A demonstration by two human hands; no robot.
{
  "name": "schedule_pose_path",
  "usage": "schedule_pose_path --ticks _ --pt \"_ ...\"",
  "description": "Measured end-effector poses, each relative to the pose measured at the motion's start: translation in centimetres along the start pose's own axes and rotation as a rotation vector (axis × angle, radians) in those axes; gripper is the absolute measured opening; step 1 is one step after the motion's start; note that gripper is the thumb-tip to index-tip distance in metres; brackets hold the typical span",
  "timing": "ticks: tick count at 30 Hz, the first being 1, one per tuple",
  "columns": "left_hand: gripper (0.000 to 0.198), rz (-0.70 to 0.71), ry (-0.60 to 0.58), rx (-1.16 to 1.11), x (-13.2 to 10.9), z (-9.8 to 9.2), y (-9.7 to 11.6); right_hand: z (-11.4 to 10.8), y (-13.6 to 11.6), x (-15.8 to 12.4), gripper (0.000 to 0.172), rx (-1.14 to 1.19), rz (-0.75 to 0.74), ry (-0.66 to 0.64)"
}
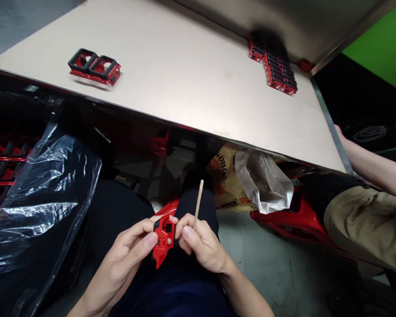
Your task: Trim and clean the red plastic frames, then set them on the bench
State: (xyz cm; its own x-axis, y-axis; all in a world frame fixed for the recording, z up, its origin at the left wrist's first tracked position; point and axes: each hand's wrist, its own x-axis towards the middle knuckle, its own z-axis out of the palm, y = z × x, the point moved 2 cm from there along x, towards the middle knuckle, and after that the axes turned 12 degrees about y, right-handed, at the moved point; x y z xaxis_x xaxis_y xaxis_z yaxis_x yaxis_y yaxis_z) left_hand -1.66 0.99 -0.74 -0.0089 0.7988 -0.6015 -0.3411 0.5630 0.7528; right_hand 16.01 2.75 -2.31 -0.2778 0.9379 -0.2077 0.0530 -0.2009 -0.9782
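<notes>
Over my lap, my left hand (127,253) grips a small red plastic part (163,242) with black sections, thumb on its near face. Close beside it on the right, my right hand (203,244) pinches a thin wooden stick (199,202) that points upward. The fingers of my right hand are curled near the part's right edge; whether they touch it I cannot tell. Two joined red parts with black frames (94,67) lie on the table at the left.
The pale table (185,66) spans the view ahead. Several red and black parts (279,70) stand in rows at its far right. Left are a clear plastic bag (59,176) and stacked red parts (3,167). A white bag (264,180) hangs below the edge. Another person's arm (376,163) is at right.
</notes>
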Motion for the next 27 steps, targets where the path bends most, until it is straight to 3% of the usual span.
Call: schedule_pose_path --ticks 3,5,8,13,16,20,23,27 --pt "0.03 -0.009 0.04 -0.009 -0.4 0.5 0.4 -0.3 0.2 0.1 0.024 -0.354 -0.067 0.022" --pt "0.032 -0.022 0.058 -0.006 -0.5 0.6 0.6 -0.1 0.3 0.2 0.02 -0.545 -0.101 -0.034" --pt "0.031 -0.029 0.053 0.013 -0.4 0.2 0.5 0.2 0.4 0.2 0.022 -0.634 -0.104 -0.12" --pt "0.029 0.007 -0.056 0.062 -0.2 -0.2 0.2 0.7 0.1 0.4 0.017 -0.58 -0.086 -0.2" --pt "0.032 -0.052 0.02 -0.005 -0.3 0.3 0.5 0.8 -0.1 0.4 0.019 -0.477 -0.05 -0.249" --pt "0.034 -0.186 0.13 -0.158 -0.4 1.0 1.1 -0.2 -0.1 0.3 0.021 -0.241 0.02 -0.193" --pt "0.033 -0.166 0.183 -0.191 -0.1 0.9 1.3 -1.4 0.0 0.1 0.031 -0.127 0.035 -0.155" --pt "0.032 -0.123 0.123 -0.137 0.5 0.1 0.9 -2.7 0.3 -0.2 0.045 -0.186 -0.086 -0.076"
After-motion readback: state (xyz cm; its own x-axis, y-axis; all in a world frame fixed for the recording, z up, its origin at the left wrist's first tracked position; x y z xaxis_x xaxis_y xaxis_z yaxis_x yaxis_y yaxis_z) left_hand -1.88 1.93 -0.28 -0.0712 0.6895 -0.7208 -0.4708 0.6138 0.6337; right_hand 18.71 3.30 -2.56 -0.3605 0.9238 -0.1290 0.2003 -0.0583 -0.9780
